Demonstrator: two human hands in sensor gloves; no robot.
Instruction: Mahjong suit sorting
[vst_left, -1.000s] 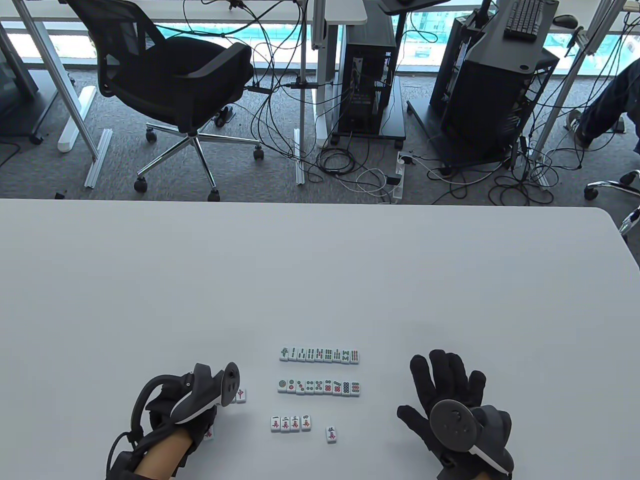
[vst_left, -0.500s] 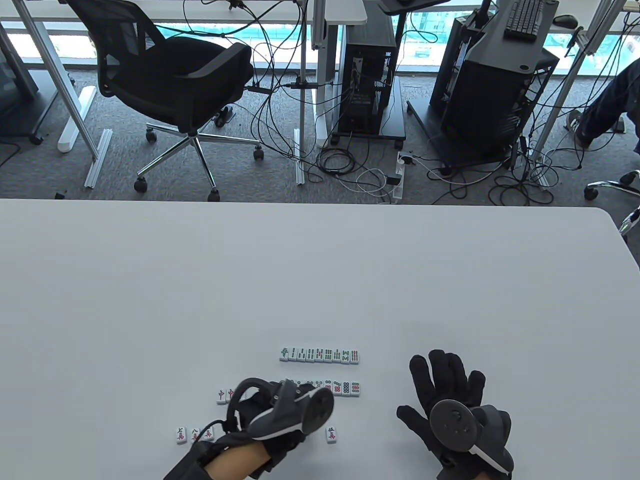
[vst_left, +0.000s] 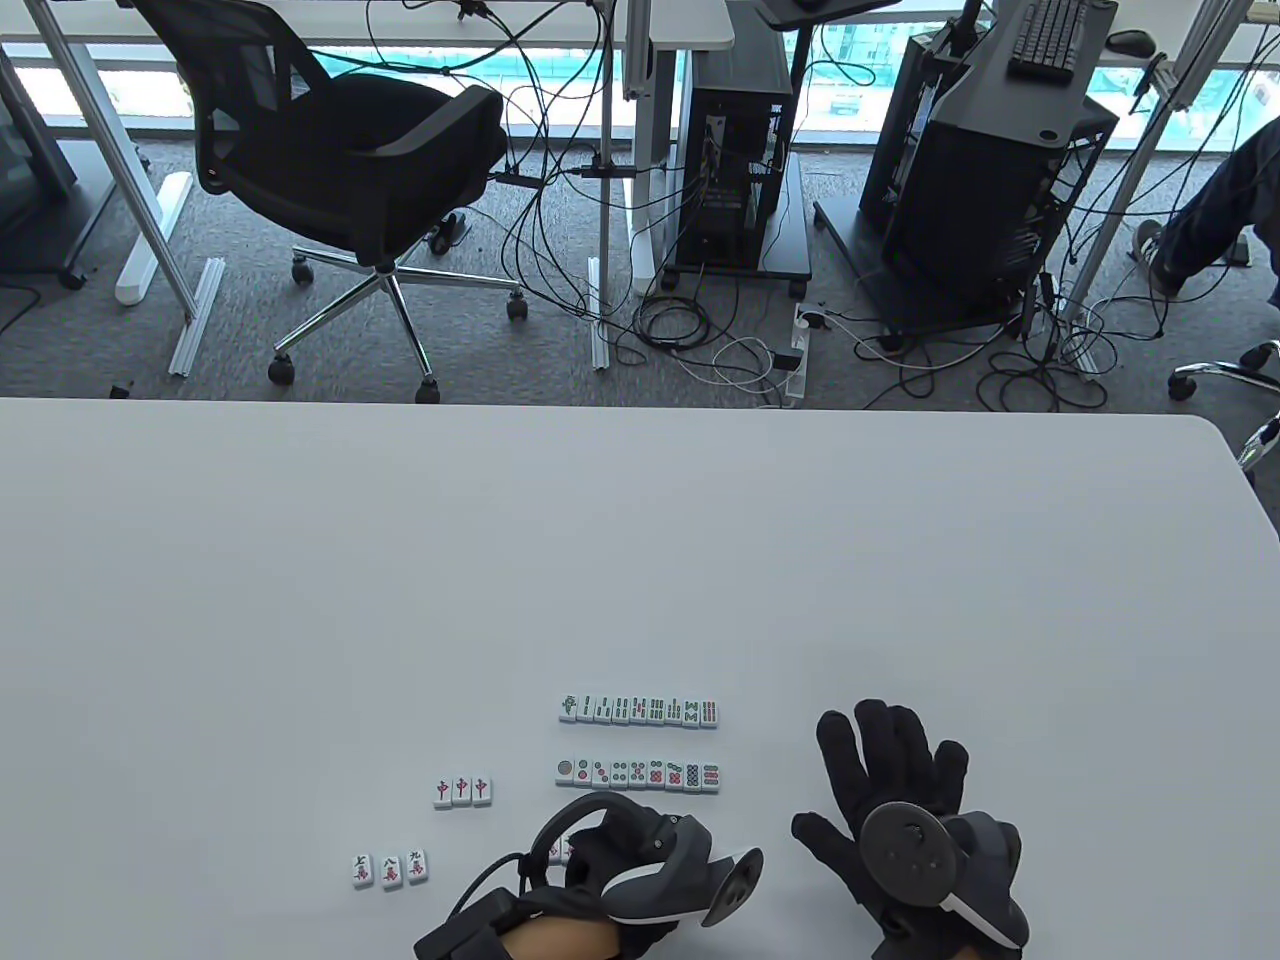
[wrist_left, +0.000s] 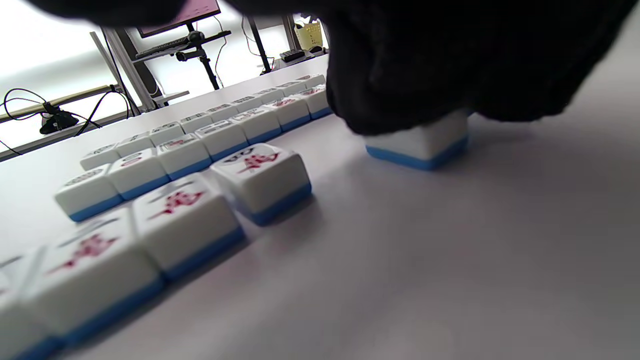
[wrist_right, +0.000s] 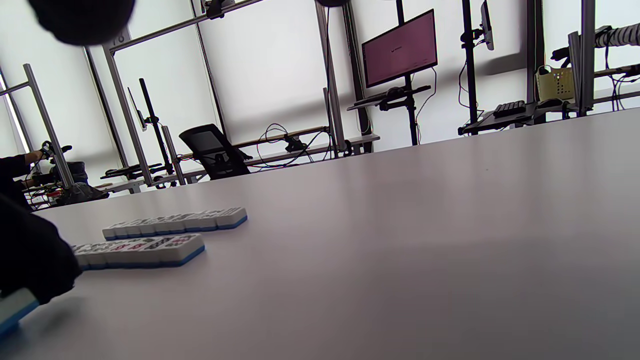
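My left hand (vst_left: 640, 880) lies low over the third row, and its fingertips (wrist_left: 400, 100) grip a lone white, blue-backed tile (wrist_left: 417, 145) that stands on the table. The same tile shows under the black glove in the right wrist view (wrist_right: 12, 307). Just left of it, the row of red-character tiles (wrist_left: 175, 210) is mostly hidden beneath the hand in the table view. A bamboo row (vst_left: 640, 710) and a circle row (vst_left: 638, 773) lie beyond. My right hand (vst_left: 900, 800) rests flat on the table with fingers spread, holding nothing.
Three red-dragon tiles (vst_left: 462, 790) and three more character tiles (vst_left: 389, 869) lie in short rows to the left. The white table (vst_left: 640, 550) stretches away bare beyond the rows. An office chair, computers and cables stand on the floor behind it.
My left hand has swept right from the loose tiles at the left to the lone tile by the character row and closed on it. The two short left rows now show. The right hand stayed put.
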